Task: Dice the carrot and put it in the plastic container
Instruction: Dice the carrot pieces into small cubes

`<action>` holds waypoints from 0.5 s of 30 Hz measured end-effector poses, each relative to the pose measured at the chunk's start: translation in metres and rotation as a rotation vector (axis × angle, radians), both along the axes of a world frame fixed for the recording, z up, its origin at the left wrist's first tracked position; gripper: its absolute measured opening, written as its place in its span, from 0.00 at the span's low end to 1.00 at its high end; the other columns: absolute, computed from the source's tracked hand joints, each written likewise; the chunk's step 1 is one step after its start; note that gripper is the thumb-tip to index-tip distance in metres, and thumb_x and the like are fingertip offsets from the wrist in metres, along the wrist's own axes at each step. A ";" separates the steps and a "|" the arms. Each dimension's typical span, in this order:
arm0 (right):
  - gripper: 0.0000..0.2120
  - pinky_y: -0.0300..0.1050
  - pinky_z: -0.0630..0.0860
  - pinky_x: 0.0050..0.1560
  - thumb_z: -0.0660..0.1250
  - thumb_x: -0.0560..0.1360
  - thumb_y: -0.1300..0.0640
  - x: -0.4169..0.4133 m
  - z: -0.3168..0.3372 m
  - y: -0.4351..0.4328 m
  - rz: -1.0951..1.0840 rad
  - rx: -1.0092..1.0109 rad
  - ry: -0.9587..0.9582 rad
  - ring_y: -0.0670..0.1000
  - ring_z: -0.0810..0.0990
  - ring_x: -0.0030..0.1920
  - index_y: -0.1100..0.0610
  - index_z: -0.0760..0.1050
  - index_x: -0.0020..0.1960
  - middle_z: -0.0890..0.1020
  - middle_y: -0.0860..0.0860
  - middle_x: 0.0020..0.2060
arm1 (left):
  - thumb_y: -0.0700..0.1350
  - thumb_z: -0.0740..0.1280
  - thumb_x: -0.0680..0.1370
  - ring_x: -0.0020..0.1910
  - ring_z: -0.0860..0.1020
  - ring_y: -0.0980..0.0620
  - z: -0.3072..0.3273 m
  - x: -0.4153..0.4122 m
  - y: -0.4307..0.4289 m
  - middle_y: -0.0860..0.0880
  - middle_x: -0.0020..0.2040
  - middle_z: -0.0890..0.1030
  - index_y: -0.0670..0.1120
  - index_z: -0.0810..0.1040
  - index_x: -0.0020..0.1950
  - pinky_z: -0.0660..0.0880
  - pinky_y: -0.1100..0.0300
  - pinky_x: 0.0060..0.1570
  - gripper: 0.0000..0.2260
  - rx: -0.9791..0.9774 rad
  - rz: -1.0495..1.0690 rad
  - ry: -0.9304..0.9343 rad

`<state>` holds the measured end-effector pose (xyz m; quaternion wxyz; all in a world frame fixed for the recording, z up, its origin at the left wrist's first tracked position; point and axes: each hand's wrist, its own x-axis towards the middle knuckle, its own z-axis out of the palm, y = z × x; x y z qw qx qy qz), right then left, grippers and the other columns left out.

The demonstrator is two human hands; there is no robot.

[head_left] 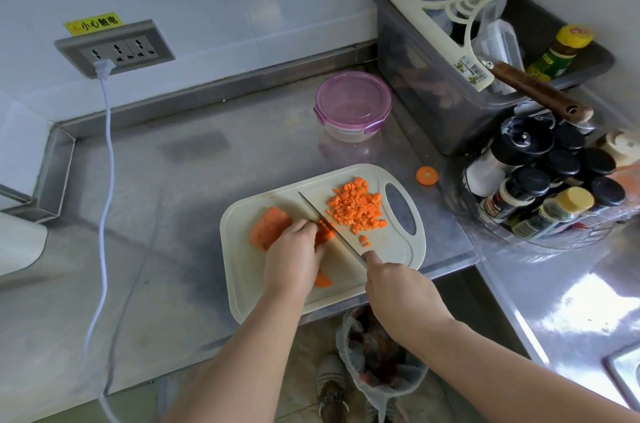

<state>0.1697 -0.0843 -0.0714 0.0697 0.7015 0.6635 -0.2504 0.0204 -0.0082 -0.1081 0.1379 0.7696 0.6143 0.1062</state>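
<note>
Orange carrot strips (pixel 325 231): left grip (pixel 294 260) curled, holding them down; right grip (pixel 398 287) clenched round knife (pixel 343 241). Advise even crosscuts, blade clear of knuckles.

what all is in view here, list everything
board: 1, cream, counter edge
dice: one pile, orange, board's right side
carrot: few uncut slabs, orange, board's left
carrot round: 1, orange, counter right of board
knife: 1, steel, across board
container: 1, clear, pink lid on, behind board
bin: 1, grey, back right
spice jars: many, dark caps, right
socket: 1, grey, wall
plug: 1, white, in socket
bag: 1, clear, floor below board
left hand: holds carrot
right hand: grips knife
</note>
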 end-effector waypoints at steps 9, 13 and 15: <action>0.26 0.47 0.70 0.35 0.54 0.78 0.66 -0.006 -0.002 0.005 -0.030 -0.104 0.009 0.54 0.75 0.38 0.55 0.54 0.74 0.73 0.51 0.39 | 0.45 0.66 0.77 0.48 0.79 0.49 -0.002 0.002 -0.001 0.51 0.51 0.79 0.45 0.79 0.51 0.69 0.59 0.37 0.06 0.010 -0.005 -0.007; 0.23 0.48 0.74 0.37 0.56 0.78 0.64 -0.002 -0.003 0.010 -0.061 -0.118 0.037 0.54 0.78 0.40 0.56 0.57 0.72 0.75 0.52 0.41 | 0.44 0.69 0.74 0.45 0.80 0.48 -0.006 0.001 -0.001 0.51 0.48 0.81 0.45 0.80 0.48 0.68 0.60 0.33 0.05 0.015 -0.003 -0.036; 0.20 0.51 0.80 0.44 0.54 0.80 0.61 0.000 -0.001 0.014 -0.123 -0.125 0.110 0.55 0.81 0.44 0.54 0.60 0.71 0.79 0.52 0.45 | 0.44 0.71 0.73 0.43 0.81 0.50 -0.006 0.001 -0.001 0.51 0.46 0.81 0.46 0.81 0.47 0.67 0.63 0.32 0.05 0.033 0.005 -0.059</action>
